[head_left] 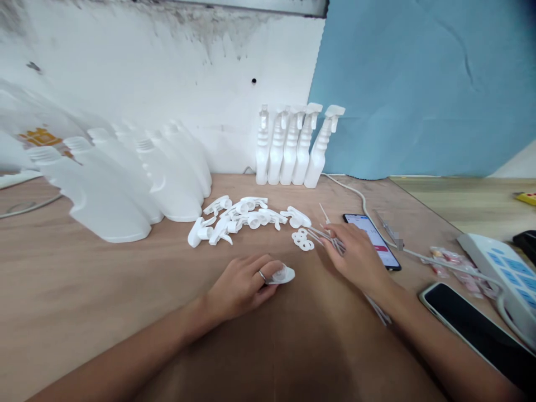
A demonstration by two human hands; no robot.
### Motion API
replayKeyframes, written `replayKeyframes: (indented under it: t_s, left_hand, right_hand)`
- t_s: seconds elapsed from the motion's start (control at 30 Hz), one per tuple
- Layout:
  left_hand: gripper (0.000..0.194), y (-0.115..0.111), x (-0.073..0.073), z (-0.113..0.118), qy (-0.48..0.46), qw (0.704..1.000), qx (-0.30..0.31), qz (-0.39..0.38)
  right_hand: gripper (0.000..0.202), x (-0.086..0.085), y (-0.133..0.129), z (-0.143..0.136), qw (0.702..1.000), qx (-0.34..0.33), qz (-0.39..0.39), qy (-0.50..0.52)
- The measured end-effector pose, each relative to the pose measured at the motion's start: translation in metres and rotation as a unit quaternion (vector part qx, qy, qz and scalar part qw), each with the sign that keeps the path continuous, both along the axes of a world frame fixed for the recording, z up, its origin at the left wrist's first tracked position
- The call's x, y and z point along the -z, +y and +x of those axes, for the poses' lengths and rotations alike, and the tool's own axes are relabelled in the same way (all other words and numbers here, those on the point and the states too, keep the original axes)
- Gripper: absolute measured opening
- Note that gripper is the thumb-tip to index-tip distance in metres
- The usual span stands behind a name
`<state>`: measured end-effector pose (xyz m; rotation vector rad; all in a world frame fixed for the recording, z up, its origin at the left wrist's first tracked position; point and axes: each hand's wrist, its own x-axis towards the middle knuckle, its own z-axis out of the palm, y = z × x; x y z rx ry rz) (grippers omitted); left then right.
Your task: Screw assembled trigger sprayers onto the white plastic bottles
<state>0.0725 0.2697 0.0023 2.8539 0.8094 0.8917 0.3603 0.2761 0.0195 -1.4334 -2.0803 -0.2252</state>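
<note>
My left hand (pixel 247 282) is closed around a white trigger spray head (pixel 283 274) just above the table, and the fingers hide part of it. My right hand (pixel 355 254) is at a bundle of thin plastic tubes (pixel 337 245), its thumb and forefinger closed about some of them. The tubes' other ends come out under the right wrist. Small white ring washers (pixel 302 240) lie in a cluster left of the right fingertips. Behind the hands, several more white trigger spray heads (pixel 247 215) are heaped on the table.
Capless white bottles (pixel 113 195) crowd the left side. Several bottles with spray heads (pixel 291 148) line up by the wall. To the right are a lit phone (pixel 372 240), a dark phone (pixel 473 324), a cable (pixel 362 201), small wrapped packets (pixel 460 271) and a power strip (pixel 502 273).
</note>
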Motion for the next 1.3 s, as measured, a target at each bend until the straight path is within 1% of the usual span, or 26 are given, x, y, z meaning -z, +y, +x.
replayKeyframes:
  t_s: [0.07,0.1,0.2,0.27,0.37,0.47,0.5,0.57,0.6,0.67,0.7,0.77,0.83,0.87,0.9,0.93,0.97,1.0,1.1,1.17,1.23,1.3]
  left_hand:
    - [0.027,-0.001,0.002,0.000,0.005,0.999,-0.009,-0.030]
    - [0.029,-0.001,0.002,0.001,0.004,0.999,-0.015,-0.047]
    - [0.042,-0.002,0.003,0.001,-0.014,0.995,-0.037,-0.087]
    - [0.048,-0.003,0.001,0.001,-0.017,0.992,-0.048,-0.112]
    - [0.042,-0.005,-0.005,0.001,0.006,0.987,-0.060,-0.146]
    - [0.046,-0.010,-0.013,0.001,0.016,0.984,-0.061,-0.167]
    - [0.046,-0.011,-0.014,0.001,0.014,0.982,-0.060,-0.179]
    - [0.042,-0.013,-0.016,0.002,-0.005,0.976,-0.060,-0.208]
    - [0.039,-0.013,-0.017,0.002,-0.023,0.972,-0.058,-0.225]
    - [0.033,-0.012,-0.017,0.004,-0.069,0.962,-0.042,-0.259]
    - [0.031,-0.011,-0.016,0.005,-0.094,0.955,-0.031,-0.278]
    - [0.026,-0.008,-0.015,0.007,-0.133,0.938,-0.020,-0.321]
    - [0.025,-0.006,-0.014,0.009,-0.146,0.923,-0.028,-0.356]
    - [0.025,-0.005,-0.013,0.009,-0.145,0.919,-0.033,-0.365]
    - [0.025,-0.005,-0.013,0.010,-0.141,0.919,-0.034,-0.367]
    - [0.025,-0.004,-0.012,0.010,-0.136,0.921,-0.034,-0.363]
    - [0.024,-0.005,-0.011,0.010,-0.128,0.925,-0.033,-0.355]
    - [0.023,-0.005,-0.010,0.009,-0.118,0.931,-0.032,-0.345]
    - [0.022,-0.006,-0.009,0.009,-0.096,0.941,-0.037,-0.322]
    - [0.023,-0.007,-0.009,0.009,-0.090,0.943,-0.036,-0.318]
    - [0.024,-0.007,-0.009,0.009,-0.092,0.945,-0.031,-0.314]
    - [0.025,-0.007,-0.009,0.009,-0.092,0.946,-0.029,-0.309]
  right_hand:
    - [0.026,0.004,0.006,0.009,0.998,0.043,-0.031,-0.035]
    - [0.025,0.006,0.008,0.011,0.996,0.051,-0.052,-0.046]
    - [0.013,0.011,0.010,0.012,0.993,0.039,-0.100,-0.044]
    - [0.016,0.012,0.010,0.011,0.993,0.034,-0.107,-0.031]
    - [0.017,0.012,0.010,0.011,0.994,0.044,-0.096,-0.005]
    - [0.015,0.009,0.011,0.012,0.994,0.065,-0.078,0.034]
    - [0.014,0.007,0.011,0.013,0.992,0.075,-0.073,0.065]
    - [0.011,0.002,0.011,0.014,0.979,0.080,-0.077,0.173]
    - [0.014,-0.001,0.011,0.015,0.964,0.069,-0.084,0.243]
    - [0.024,-0.010,0.012,0.017,0.919,0.032,-0.096,0.382]
    - [0.024,-0.015,0.012,0.018,0.893,0.007,-0.102,0.439]
    - [0.021,-0.023,0.012,0.019,0.828,-0.043,-0.127,0.544]
    - [0.023,-0.029,0.011,0.017,0.762,-0.089,-0.162,0.621]
    - [0.026,-0.030,0.009,0.015,0.739,-0.105,-0.181,0.641]
    - [0.025,-0.029,0.007,0.012,0.728,-0.116,-0.199,0.645]
    - [0.020,-0.028,0.004,0.008,0.732,-0.120,-0.212,0.636]
    - [0.014,-0.027,0.000,0.003,0.747,-0.120,-0.224,0.615]
    - [0.013,-0.025,-0.004,-0.003,0.768,-0.118,-0.235,0.584]
    - [0.024,-0.020,-0.021,-0.020,0.848,-0.102,-0.245,0.459]
    - [0.027,-0.016,-0.029,-0.029,0.885,-0.107,-0.247,0.380]
    - [0.027,-0.012,-0.032,-0.035,0.906,-0.116,-0.252,0.319]
    - [0.026,-0.007,-0.029,-0.036,0.916,-0.117,-0.262,0.279]
